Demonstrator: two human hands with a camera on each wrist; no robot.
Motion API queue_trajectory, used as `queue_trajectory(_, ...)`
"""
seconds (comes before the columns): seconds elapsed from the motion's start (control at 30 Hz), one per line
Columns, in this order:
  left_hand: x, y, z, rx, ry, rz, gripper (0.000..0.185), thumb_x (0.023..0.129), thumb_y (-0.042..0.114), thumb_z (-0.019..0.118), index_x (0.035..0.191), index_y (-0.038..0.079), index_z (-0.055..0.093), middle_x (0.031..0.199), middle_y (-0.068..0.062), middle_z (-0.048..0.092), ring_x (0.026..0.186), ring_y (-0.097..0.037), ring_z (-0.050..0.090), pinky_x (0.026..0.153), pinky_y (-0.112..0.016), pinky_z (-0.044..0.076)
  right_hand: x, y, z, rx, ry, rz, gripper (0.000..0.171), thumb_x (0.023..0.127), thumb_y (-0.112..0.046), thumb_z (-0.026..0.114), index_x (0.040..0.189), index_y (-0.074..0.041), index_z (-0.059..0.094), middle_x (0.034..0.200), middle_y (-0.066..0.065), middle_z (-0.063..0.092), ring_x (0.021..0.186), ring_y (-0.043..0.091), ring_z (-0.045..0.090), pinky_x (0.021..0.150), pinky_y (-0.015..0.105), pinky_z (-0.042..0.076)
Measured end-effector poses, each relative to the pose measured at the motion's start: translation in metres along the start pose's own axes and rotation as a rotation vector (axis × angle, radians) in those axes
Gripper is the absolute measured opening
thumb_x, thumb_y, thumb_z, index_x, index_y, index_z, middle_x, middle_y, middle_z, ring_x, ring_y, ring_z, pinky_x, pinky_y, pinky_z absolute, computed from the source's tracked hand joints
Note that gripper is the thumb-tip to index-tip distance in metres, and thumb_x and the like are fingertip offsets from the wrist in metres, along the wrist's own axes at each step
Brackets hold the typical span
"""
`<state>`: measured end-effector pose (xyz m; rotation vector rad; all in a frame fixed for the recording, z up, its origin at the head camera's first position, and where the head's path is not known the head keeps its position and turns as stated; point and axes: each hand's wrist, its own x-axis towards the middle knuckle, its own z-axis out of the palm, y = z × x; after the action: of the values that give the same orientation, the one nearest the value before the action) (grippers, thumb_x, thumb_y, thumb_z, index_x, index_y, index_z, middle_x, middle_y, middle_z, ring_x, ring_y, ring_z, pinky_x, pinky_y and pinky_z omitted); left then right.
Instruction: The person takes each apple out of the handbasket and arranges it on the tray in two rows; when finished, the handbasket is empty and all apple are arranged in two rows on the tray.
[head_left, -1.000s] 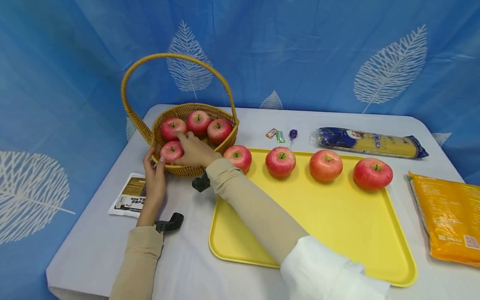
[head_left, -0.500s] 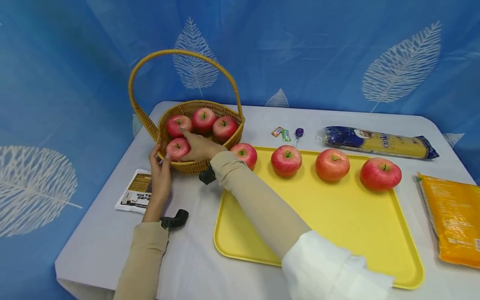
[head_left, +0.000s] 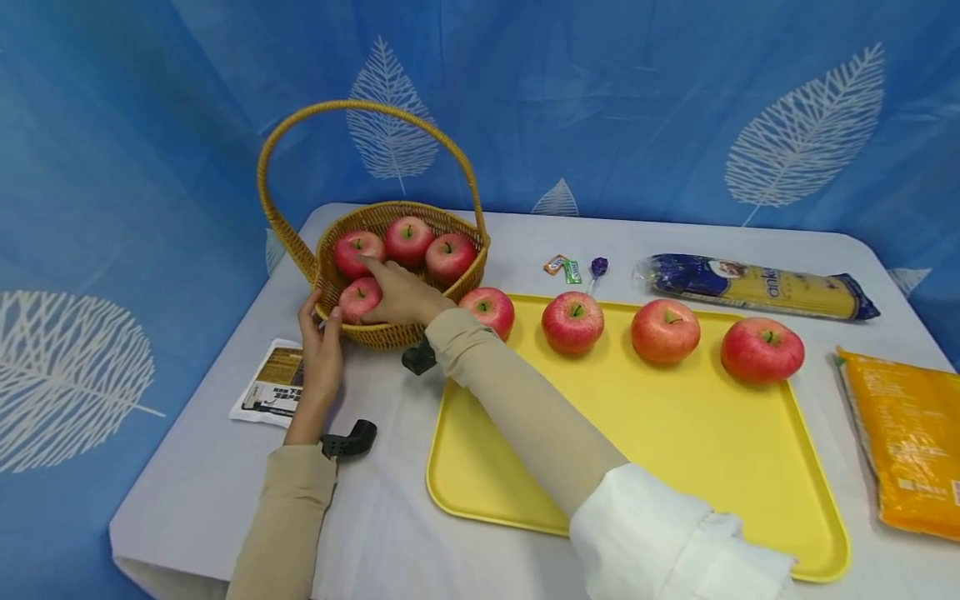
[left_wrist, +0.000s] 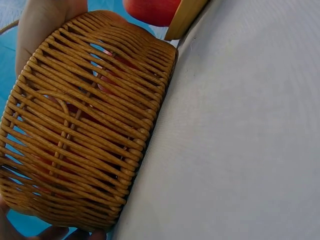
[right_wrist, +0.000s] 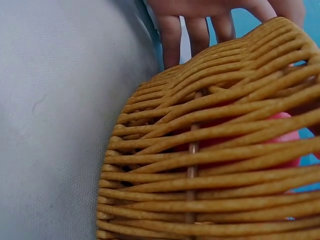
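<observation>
R hand [head_left: 405,296] grasping near apple [head_left: 359,302], stem up, in wicker basket [head_left: 386,335], long axis roughly L–R, L hand [head_left: 321,362] clasping its near-L side, 3 more apples [head_left: 408,242] inside, 4 apples [head_left: 665,331] on yellow tray [head_left: 675,458], R.

Cannot fully see the bag [head_left: 903,442] near the right edge of the surface [head_left: 405,517], cut off by the frame, or the apple [head_left: 357,299] behind the right hand [head_left: 406,297]; cannot read the sachet's [head_left: 279,385] small print.
</observation>
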<state>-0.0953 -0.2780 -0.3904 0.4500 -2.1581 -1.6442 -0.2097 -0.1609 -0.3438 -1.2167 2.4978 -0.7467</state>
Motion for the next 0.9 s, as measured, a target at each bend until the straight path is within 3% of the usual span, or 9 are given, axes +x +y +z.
queue_trajectory(0.13, 0.004, -0.01, -0.001, 0.003, 0.005, 0.025, 0.051, 0.097, 0.034, 0.037, 0.142, 0.022, 0.017, 0.148, -0.004, 0.02, 0.133, -0.021, 0.026, 0.108, -0.041, 0.025, -0.002, 0.001, 0.001, -0.036, 0.035, -0.029, 0.077, 0.078, -0.041, 0.065, 0.143, -0.022, 0.026, 0.127, 0.009, 0.049, 0.114, 0.018, 0.043, 0.093, 0.031, 0.043)
queue_trajectory(0.33, 0.005, -0.013, -0.001, 0.005, 0.013, 0.04, 0.051, 0.096, 0.037, 0.037, 0.142, 0.022, 0.018, 0.147, -0.004, 0.021, 0.132, -0.022, 0.028, 0.107, -0.041, 0.026, -0.002, 0.002, 0.003, -0.107, 0.072, -0.07, 0.061, 0.078, -0.047, 0.062, 0.133, -0.027, 0.044, 0.122, 0.008, 0.051, 0.108, 0.018, 0.042, 0.092, 0.031, 0.041)
queue_trajectory(0.63, 0.003, -0.014, 0.0, 0.011, 0.009, 0.035, 0.052, 0.096, 0.038, 0.037, 0.142, 0.023, 0.018, 0.147, -0.005, 0.022, 0.131, -0.021, 0.029, 0.106, -0.042, 0.027, -0.003, 0.003, 0.005, -0.108, 0.085, -0.076, 0.052, 0.078, -0.049, 0.061, 0.125, -0.029, 0.053, 0.12, 0.008, 0.049, 0.106, 0.018, 0.04, 0.089, 0.03, 0.041)
queue_trajectory(0.77, 0.001, -0.011, -0.001, 0.002, 0.0, 0.045, 0.052, 0.097, 0.034, 0.037, 0.142, 0.019, 0.017, 0.147, -0.006, 0.022, 0.131, -0.022, 0.029, 0.105, -0.042, 0.027, -0.005, 0.001, 0.005, -0.094, 0.095, -0.068, 0.052, 0.077, -0.049, 0.062, 0.124, -0.029, 0.054, 0.12, 0.007, 0.048, 0.106, 0.017, 0.039, 0.089, 0.03, 0.042)
queue_trajectory(0.9, -0.006, 0.002, -0.001, -0.01, -0.01, 0.031, 0.052, 0.097, 0.028, 0.036, 0.143, 0.014, 0.015, 0.147, -0.011, 0.021, 0.131, -0.023, 0.028, 0.106, -0.042, 0.026, -0.008, 0.0, 0.006, -0.085, 0.123, -0.082, 0.051, 0.076, -0.049, 0.062, 0.123, -0.03, 0.054, 0.122, 0.006, 0.047, 0.108, 0.016, 0.038, 0.091, 0.031, 0.041)
